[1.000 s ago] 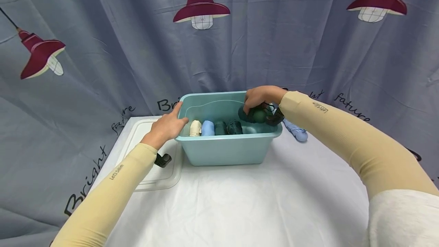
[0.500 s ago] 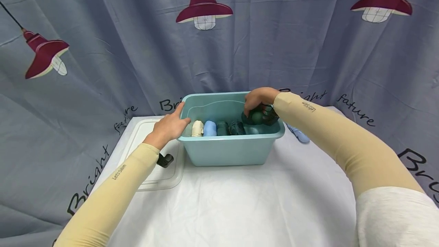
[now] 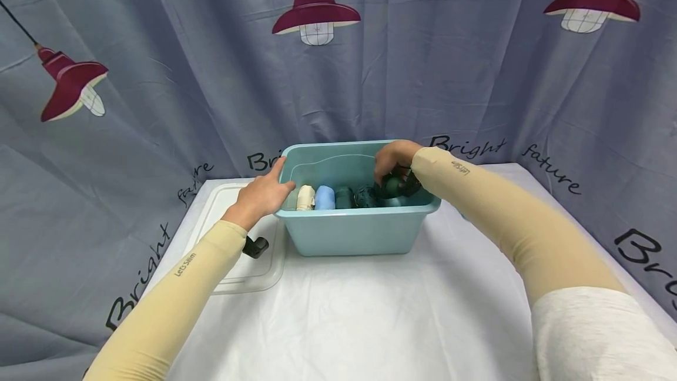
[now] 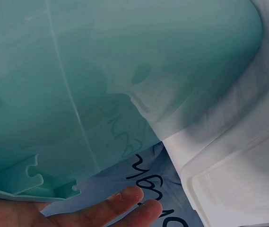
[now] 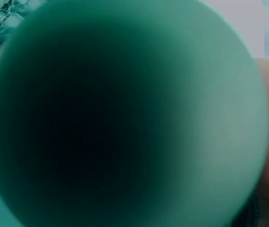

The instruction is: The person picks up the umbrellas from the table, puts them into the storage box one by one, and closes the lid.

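Holding a dark green roll (image 3: 394,186), right grip (image 3: 392,160) inside bin (image 3: 349,231).

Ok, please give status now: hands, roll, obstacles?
Left hand steadies bin. Right hand grips dark green roll inside. Nothing blocking.

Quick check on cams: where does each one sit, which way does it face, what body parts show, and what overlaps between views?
Head: worn high, looks forward and down at the bin on the table; both sleeved arms, left hand and right hand show.
Left wrist: beside the bin's outer wall, facing it; fingertips show.
Right wrist: pressed close to a green roll; a sliver of skin at right.
Shared: head and left wrist both see the bin and left hand.
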Available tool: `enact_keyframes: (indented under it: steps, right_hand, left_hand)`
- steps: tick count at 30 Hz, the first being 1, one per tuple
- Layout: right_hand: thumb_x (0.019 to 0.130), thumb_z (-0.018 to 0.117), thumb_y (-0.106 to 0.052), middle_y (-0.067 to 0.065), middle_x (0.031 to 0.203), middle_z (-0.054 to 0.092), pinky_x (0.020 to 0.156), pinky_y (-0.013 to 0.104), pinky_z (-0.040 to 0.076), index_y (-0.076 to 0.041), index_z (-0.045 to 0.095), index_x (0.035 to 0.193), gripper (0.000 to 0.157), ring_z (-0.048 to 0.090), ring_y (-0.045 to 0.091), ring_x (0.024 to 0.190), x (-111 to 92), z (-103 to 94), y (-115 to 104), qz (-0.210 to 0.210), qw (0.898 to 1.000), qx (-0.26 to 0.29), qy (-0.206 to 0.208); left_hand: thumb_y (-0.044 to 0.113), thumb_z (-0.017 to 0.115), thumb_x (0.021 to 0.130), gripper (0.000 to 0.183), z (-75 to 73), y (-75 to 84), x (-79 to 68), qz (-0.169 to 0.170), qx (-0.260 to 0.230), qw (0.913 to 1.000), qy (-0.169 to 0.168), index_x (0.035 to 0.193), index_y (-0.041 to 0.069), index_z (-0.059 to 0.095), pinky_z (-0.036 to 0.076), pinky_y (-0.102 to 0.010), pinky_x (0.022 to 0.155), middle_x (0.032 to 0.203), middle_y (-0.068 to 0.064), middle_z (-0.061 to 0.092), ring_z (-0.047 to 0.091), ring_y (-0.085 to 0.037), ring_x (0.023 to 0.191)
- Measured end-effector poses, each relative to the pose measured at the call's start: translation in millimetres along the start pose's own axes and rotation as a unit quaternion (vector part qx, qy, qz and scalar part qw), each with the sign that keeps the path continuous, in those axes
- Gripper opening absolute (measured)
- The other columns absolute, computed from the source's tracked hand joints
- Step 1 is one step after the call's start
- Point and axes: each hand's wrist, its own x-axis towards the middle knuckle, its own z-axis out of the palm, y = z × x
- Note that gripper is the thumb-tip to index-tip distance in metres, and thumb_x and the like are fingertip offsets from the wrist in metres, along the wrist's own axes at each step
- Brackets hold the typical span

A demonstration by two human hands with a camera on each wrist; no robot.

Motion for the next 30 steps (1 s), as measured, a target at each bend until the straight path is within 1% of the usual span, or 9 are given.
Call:
enact_keyframes:
  steps: [8,12,17,20,23,25,26,28,30]
  right_hand:
    - [0.091,0.062,-0.017,0.001,0.078,0.055,0.07,0.03,0.049,-0.01,0.06,0.079,0.014,0.054,0.013,0.064,2,7.6,-2,0.01,0.999,0.032,-0.003]
    - [0.093,0.061,-0.016,0.001,0.077,0.054,0.066,0.027,0.048,-0.01,0.059,0.078,0.017,0.053,0.014,0.065,5,11.7,-2,0.014,0.999,0.029,-0.018]
    - [0.097,0.06,-0.019,-0.001,0.071,0.046,0.059,0.024,0.046,-0.014,0.051,0.072,0.027,0.049,0.014,0.063,11,13.8,-1,0.018,0.999,0.006,-0.042]
    - [0.097,0.06,-0.021,-0.002,0.069,0.041,0.058,0.024,0.045,-0.015,0.047,0.071,0.03,0.046,0.012,0.061,12,13.9,1,0.018,0.999,-0.006,-0.041]
    - [0.097,0.062,-0.021,0.0,0.08,0.048,0.063,0.025,0.047,-0.012,0.054,0.082,0.02,0.05,0.013,0.068,13,14.5,2,0.018,0.999,0.0,-0.037]
    - [0.097,0.063,-0.021,0.003,0.094,0.055,0.068,0.026,0.05,-0.007,0.059,0.097,0.015,0.055,0.015,0.077,13,15.2,3,0.019,0.999,0.006,-0.036]
    - [0.097,0.064,-0.021,0.005,0.103,0.057,0.071,0.027,0.051,-0.005,0.06,0.106,0.019,0.058,0.017,0.083,13,15.6,3,0.02,0.999,0.01,-0.036]
    - [0.097,0.065,-0.022,0.008,0.114,0.059,0.074,0.028,0.053,-0.003,0.061,0.119,0.029,0.06,0.018,0.089,13,16.2,4,0.019,0.999,0.005,-0.033]
    - [0.097,0.065,-0.022,0.01,0.118,0.06,0.075,0.028,0.053,-0.001,0.06,0.125,0.035,0.061,0.018,0.091,12,16.7,5,0.017,0.999,-0.002,-0.031]
  left_hand:
    - [0.052,0.037,0.098,0.076,-2.5,0.7,-0.5,-0.001,0.002,1.0,0.002,0.163,0.034,0.003,0.046,-0.047,0.072,0.135,-0.02,0.061,0.063,-0.034,0.1]
    - [0.052,0.037,0.098,0.076,-1.4,1.0,-1.2,-0.002,0.002,1.0,0.002,0.163,0.034,0.003,0.047,-0.048,0.074,0.137,-0.02,0.059,0.063,-0.035,0.105]
    - [0.052,0.037,0.098,0.076,0.2,0.5,-1.4,0.0,0.002,1.0,0.001,0.163,0.034,0.003,0.046,-0.046,0.071,0.129,-0.019,0.064,0.063,-0.034,0.101]
    - [0.051,0.038,0.098,0.076,0.4,0.5,-1.6,0.001,0.003,1.0,0.004,0.163,0.034,0.004,0.046,-0.046,0.071,0.127,-0.019,0.064,0.064,-0.033,0.1]
    - [0.051,0.038,0.098,0.075,0.2,1.0,-1.7,0.002,0.003,1.0,0.006,0.163,0.033,0.005,0.046,-0.046,0.071,0.128,-0.019,0.064,0.064,-0.033,0.1]
    - [0.051,0.038,0.098,0.075,0.1,1.1,-1.6,0.002,0.003,1.0,0.006,0.163,0.033,0.005,0.046,-0.046,0.071,0.127,-0.019,0.065,0.064,-0.033,0.099]
    - [0.051,0.038,0.098,0.075,0.1,1.2,-1.6,0.002,0.003,1.0,0.006,0.163,0.033,0.005,0.046,-0.046,0.071,0.127,-0.019,0.065,0.064,-0.033,0.098]
    - [0.05,0.038,0.098,0.075,0.2,1.2,-1.6,0.001,0.003,1.0,0.006,0.163,0.033,0.005,0.046,-0.046,0.07,0.126,-0.019,0.065,0.064,-0.033,0.098]
    - [0.05,0.039,0.099,0.075,0.5,1.4,-1.7,0.0,0.003,1.0,0.006,0.163,0.034,0.005,0.046,-0.046,0.071,0.127,-0.019,0.064,0.064,-0.033,0.098]
